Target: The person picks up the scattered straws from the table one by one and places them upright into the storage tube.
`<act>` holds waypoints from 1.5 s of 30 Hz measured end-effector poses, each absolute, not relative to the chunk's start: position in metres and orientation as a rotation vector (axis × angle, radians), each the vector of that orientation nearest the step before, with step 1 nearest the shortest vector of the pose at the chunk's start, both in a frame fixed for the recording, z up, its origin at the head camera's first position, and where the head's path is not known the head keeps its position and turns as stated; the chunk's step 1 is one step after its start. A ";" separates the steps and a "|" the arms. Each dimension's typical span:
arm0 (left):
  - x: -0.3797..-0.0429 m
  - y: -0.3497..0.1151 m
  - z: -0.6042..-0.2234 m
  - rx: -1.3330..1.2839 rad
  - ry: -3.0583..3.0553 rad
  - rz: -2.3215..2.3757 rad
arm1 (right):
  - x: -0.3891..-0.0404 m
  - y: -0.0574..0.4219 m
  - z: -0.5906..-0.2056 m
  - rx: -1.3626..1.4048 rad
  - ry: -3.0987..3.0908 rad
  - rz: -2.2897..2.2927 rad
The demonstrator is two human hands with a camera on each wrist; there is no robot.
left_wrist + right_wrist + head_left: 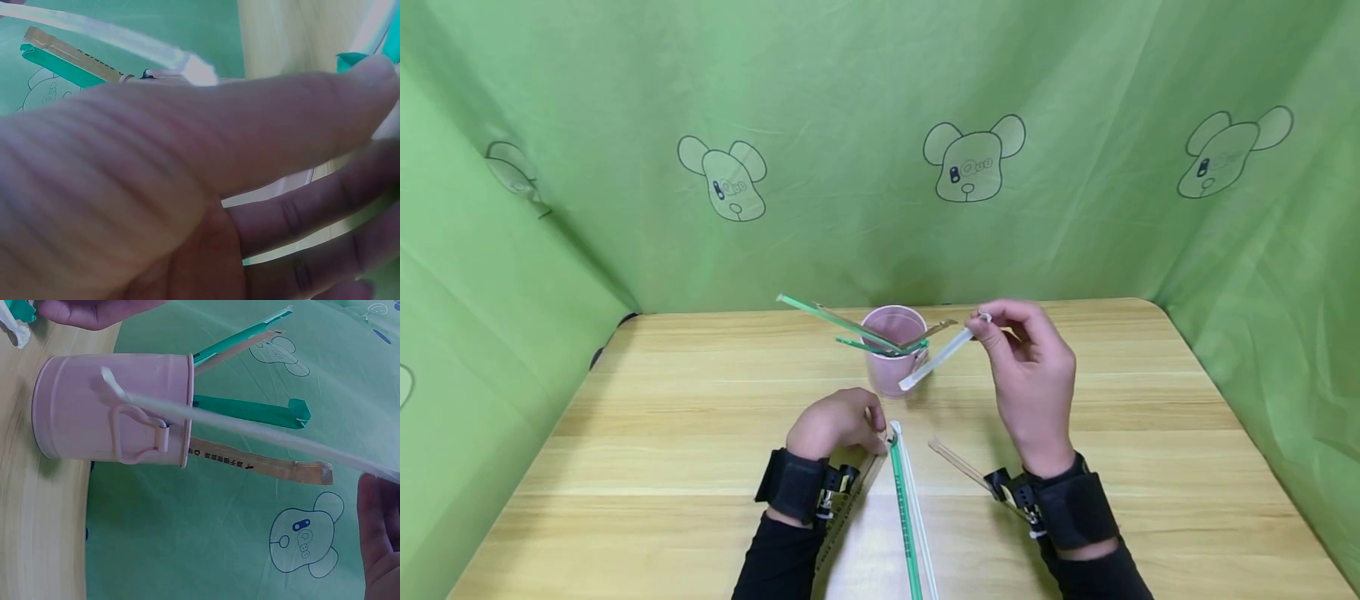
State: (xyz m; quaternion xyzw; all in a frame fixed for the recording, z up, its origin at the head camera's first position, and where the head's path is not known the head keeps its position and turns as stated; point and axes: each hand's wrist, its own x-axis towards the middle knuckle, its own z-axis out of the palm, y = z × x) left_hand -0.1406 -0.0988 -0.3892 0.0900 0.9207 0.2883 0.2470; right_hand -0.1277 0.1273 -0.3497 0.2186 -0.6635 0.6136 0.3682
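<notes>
My right hand [1037, 375] pinches one end of a white paper-wrapped straw [942, 358] between thumb and fingers. The straw slants down in front of a pink bucket [75, 406], its lower end free. Green wrapped straws [250, 412] and brown ones [262, 464] stick out of the bucket's mouth. Low over the table, my left hand [838, 421] has its fingertips at the upper ends of a lying brown wrapped straw [868, 475] and a green wrapped straw [904, 508]. Its fingers look extended in the left wrist view; exact contact is hard to make out.
Beside the green straw lies a white wrapped straw [917, 517]. Another brown wrapped straw [957, 460] lies partly beneath the right wrist. The wooden table [1150, 433] meets green curtains [850, 242] with bear-head drawings at the back and sides.
</notes>
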 end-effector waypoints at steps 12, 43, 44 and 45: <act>-0.140 -0.098 -0.391 0.242 2.510 0.812 | -0.120 0.127 -0.339 0.613 -1.494 1.551; -0.142 -0.095 -0.393 0.090 2.651 0.522 | -0.137 0.115 -0.374 0.701 -2.442 1.405; -0.142 -0.096 -0.393 0.095 2.644 0.523 | -0.137 0.114 -0.374 0.703 -2.448 1.412; -0.141 -0.096 -0.393 0.101 2.637 0.527 | -0.137 0.113 -0.374 0.703 -2.454 1.416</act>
